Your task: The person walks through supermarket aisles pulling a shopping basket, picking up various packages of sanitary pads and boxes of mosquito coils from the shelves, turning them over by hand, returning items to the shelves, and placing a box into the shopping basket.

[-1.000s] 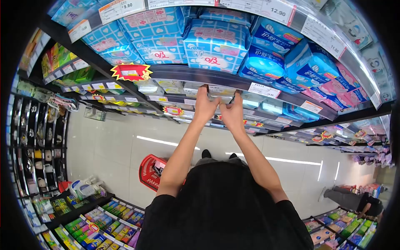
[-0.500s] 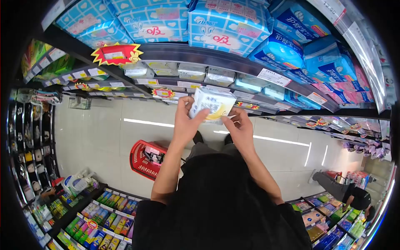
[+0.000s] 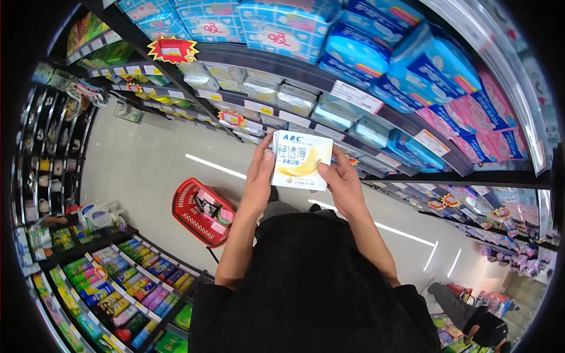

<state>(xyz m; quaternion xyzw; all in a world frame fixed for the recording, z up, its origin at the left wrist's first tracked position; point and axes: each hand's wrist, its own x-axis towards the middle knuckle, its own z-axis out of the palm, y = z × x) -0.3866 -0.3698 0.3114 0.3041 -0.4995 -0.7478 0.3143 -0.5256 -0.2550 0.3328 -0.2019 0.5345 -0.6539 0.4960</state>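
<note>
A square white pack of sanitary pads (image 3: 303,154), marked ABC with a yellow swirl, is held up in front of my chest with its printed front facing me. My left hand (image 3: 258,175) grips its left edge, thumb on the front. From the right side my right hand (image 3: 345,185) closes on it, thumb near the lower right of the front. The fingers behind the pack are partly hidden. Similar pale packs (image 3: 296,99) stand in a row on the shelf beyond my hands.
Above that row sit blue checked packs (image 3: 282,35), with pink packs (image 3: 465,147) farther right. A red shopping basket (image 3: 185,216) holding a few items stands on the floor at my left. Shelves of colourful tubes (image 3: 126,294) lie behind it. Another person (image 3: 487,325) is at lower right.
The pack has turned from tilted to upright, its front now squarely toward me. My right hand has moved up along its right edge. The camera view has rotated slightly.
</note>
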